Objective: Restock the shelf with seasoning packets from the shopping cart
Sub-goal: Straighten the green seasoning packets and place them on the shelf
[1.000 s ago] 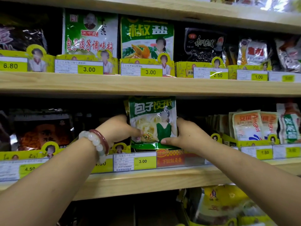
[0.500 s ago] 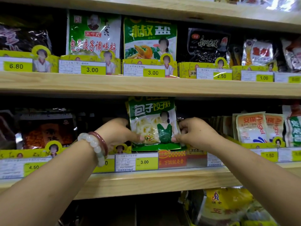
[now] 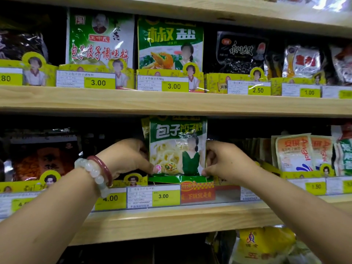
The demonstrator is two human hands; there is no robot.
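Nearest, we see both forearms reaching in, elbows cut off by the frame. Left hand (image 3: 126,156), bead bracelets (image 3: 97,173) on its wrist, pinches the green seasoning packet (image 3: 177,149) at its left edge; right hand (image 3: 226,161) pinches the right edge. The packet stands upright on the middle shelf (image 3: 171,220), its top hidden behind the upper shelf (image 3: 171,103), its bottom behind the price tags (image 3: 153,196). Deeper stock is too dark to read.

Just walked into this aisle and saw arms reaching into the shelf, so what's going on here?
A person is restocking. Both hands hold one green seasoning packet upright at the front of the lower shelf: the left hand grips its left edge, the right hand pinches its right edge. It stands just above the 3.00 price tag, not yet let go. Other packets fill the upper shelf.
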